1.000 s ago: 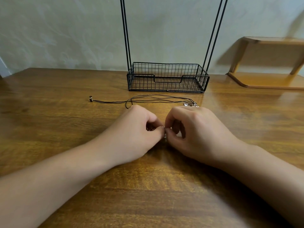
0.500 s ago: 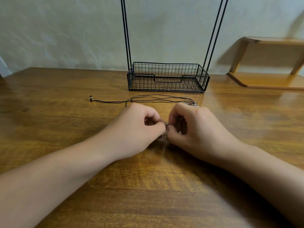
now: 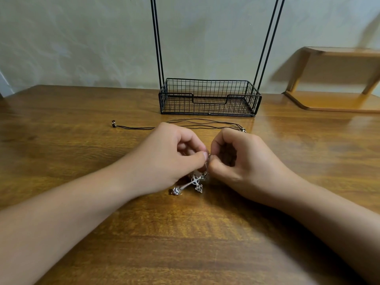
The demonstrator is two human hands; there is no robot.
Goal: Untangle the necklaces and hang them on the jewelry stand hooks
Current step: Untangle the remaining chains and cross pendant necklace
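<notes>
Pinching the same bit of chain, left hand (image 3: pixel 170 159) and right hand (image 3: pixel 242 161) sit knuckle-to-knuckle, cross pendant (image 3: pixel 195 183) dangling underneath over the table (image 3: pixel 82 161).

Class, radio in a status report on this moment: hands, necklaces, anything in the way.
Left hand and right hand both pinching the silver cross-pendant necklace. Black cord necklace lying on the wooden table, unhung. Black wire jewelry stand unobstructed.

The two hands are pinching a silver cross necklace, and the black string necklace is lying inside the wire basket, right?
Not quite. The left hand and right hand do pinch the silver cross necklace, but the head view shows the black string necklace lying on the brown wooden table, in front of the black wire basket.
</notes>
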